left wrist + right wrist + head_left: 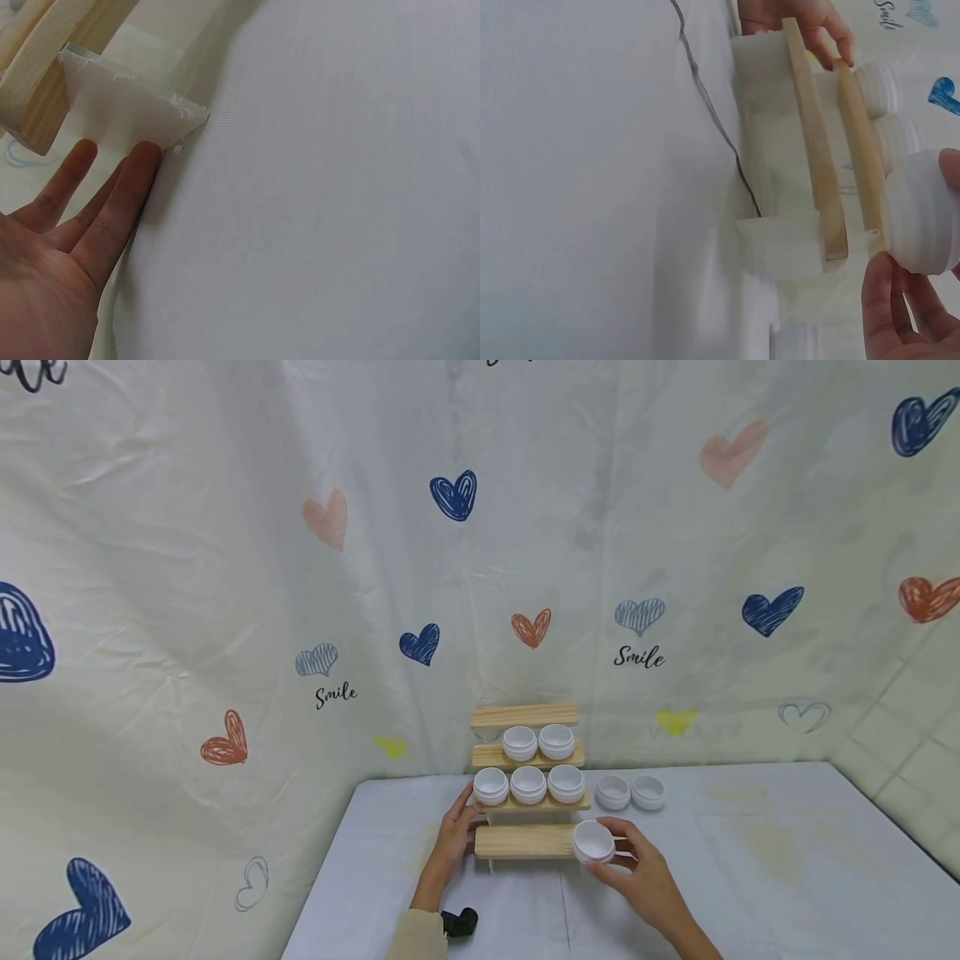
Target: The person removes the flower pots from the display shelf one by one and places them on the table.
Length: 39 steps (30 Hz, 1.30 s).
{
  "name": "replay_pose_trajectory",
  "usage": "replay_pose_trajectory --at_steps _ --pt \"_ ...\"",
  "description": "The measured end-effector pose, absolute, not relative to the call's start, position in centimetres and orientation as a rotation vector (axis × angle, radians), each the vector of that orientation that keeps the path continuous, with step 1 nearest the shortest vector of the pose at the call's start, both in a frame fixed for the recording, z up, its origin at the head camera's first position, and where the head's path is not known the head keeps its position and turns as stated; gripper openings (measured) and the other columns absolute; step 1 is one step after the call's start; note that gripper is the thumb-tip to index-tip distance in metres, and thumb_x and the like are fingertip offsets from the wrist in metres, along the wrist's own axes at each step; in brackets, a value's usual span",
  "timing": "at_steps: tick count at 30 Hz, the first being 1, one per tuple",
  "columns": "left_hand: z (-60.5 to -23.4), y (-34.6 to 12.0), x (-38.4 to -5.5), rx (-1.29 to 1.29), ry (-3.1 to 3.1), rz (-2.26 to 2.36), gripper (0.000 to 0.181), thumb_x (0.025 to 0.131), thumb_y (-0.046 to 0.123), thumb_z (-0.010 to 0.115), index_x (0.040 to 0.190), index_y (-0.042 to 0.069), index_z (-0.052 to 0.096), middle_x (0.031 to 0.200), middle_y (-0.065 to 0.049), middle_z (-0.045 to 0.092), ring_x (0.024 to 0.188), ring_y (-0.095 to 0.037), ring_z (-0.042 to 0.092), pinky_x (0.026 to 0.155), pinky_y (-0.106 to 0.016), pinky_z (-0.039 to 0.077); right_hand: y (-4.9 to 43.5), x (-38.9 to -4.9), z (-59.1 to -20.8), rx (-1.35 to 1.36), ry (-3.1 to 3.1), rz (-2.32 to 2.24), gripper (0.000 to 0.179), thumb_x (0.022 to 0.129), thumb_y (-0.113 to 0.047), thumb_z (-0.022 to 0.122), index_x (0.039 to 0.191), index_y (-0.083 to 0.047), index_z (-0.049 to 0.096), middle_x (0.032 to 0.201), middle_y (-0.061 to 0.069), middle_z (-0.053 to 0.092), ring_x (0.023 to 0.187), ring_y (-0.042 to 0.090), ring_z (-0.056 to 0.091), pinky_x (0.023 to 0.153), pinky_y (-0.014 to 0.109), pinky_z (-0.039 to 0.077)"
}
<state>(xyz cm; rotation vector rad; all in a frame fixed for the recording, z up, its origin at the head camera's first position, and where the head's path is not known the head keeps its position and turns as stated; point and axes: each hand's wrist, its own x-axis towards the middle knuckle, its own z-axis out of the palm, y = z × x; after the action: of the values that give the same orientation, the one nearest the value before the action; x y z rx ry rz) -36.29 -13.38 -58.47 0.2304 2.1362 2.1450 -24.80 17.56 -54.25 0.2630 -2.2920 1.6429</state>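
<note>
A stepped stand has wooden shelves (523,842) on whitish side panels (112,105). My right hand (643,875) pinches a small round white cup (593,842) between fingers and thumb, at the right end of the lowest shelf; whether the cup touches the wood I cannot tell. My left hand (452,839) is at the stand's left side, its fingers extended against or just beside a side panel. Three similar cups (528,784) line the shelf above, and two more cups (557,741) stand on the one higher.
Two white cups (630,792) sit on the white-covered table (750,877), right of the stand. The top shelf (524,716) is close to a heart-printed curtain (570,568). A small black object (460,922) lies beside the left sleeve (417,935).
</note>
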Motion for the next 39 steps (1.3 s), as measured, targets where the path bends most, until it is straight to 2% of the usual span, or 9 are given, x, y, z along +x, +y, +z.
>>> replay_pose_trajectory --at_steps 18,23,32,39 --pt "-58.8 -13.4 -36.6 0.186 2.140 2.140 0.060 0.105 0.039 0.050 0.162 0.031 0.032 0.159 -0.016 0.043 0.124 -0.039 0.062 0.077 -0.039 0.062 20.3 -26.4 -55.1 0.153 -2.322 1.646 0.064 0.080 -0.013 0.088 0.136 -0.005 0.057 0.127 0.016 0.063 0.098 -0.001 0.062 0.080 0.021 0.058" --pt "-58.9 -13.3 -36.6 0.203 2.160 2.137 0.061 0.105 0.039 0.050 0.162 0.028 0.031 0.159 -0.019 0.042 0.123 -0.041 0.062 0.077 -0.039 0.062 20.7 -27.0 -55.2 0.119 -2.350 1.635 0.066 0.081 -0.013 0.087 0.138 -0.004 0.056 0.129 0.018 0.063 0.098 -0.001 0.062 0.079 0.019 0.057" --pt "-58.7 -13.2 -36.6 0.204 2.172 2.130 0.061 0.105 0.038 0.050 0.162 0.027 0.031 0.160 -0.020 0.040 0.124 -0.041 0.062 0.080 -0.041 0.062 21.4 -27.7 -55.1 0.020 -2.425 1.592 0.067 0.083 -0.015 0.086 0.141 -0.003 0.054 0.131 0.020 0.063 0.102 0.009 0.063 0.079 0.018 0.055" --pt "-58.7 -13.4 -36.5 0.199 2.157 2.130 0.062 0.105 0.039 0.050 0.163 0.027 0.030 0.158 -0.020 0.042 0.126 -0.043 0.060 0.079 -0.040 0.061 21.5 -28.5 -54.9 -0.066 -2.486 1.584 0.069 0.083 -0.018 0.085 0.143 -0.003 0.052 0.135 0.022 0.060 0.114 0.030 0.063 0.078 0.019 0.054"
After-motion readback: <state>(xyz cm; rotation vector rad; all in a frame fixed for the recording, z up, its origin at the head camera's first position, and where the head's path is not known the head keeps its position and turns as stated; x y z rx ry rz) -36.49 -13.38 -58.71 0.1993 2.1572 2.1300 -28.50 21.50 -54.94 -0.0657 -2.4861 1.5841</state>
